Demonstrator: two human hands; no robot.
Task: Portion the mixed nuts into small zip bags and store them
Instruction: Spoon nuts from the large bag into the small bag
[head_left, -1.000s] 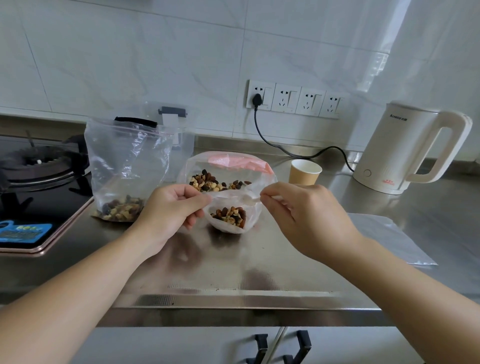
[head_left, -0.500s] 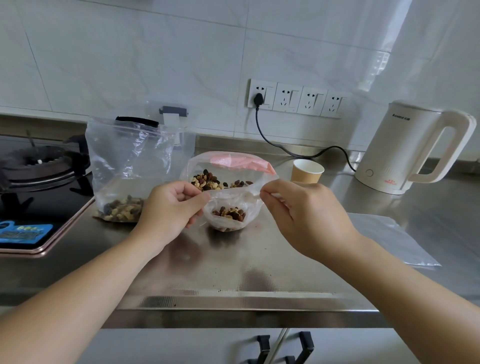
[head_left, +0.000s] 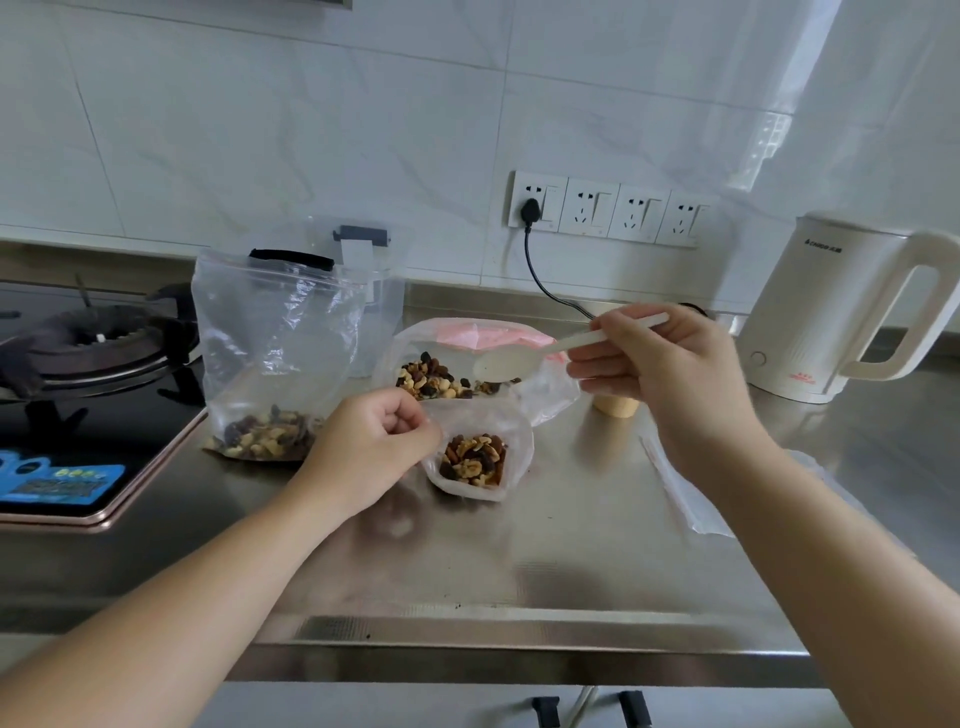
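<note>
A small clear zip bag (head_left: 511, 441) with mixed nuts at its bottom stands open on the steel counter. My left hand (head_left: 371, 447) pinches its left rim. My right hand (head_left: 670, 376) holds a white plastic spoon (head_left: 519, 361) by the handle. The spoon's bowl is empty and hovers over a larger bag of mixed nuts (head_left: 441, 379) with a pink strip behind. A tall clear zip bag (head_left: 275, 332) with nuts at the bottom stands to the left.
A gas stove (head_left: 88, 353) fills the left. A white electric kettle (head_left: 841, 306) stands at the right, its cord plugged into the wall sockets (head_left: 602, 208). A paper cup (head_left: 615, 405) sits behind my right hand. Flat empty bags (head_left: 691, 499) lie on the counter's right.
My right hand has let go of the small bag's rim and risen to the right, with the spoon now over the larger nut bag. My left hand still pinches the small bag.
</note>
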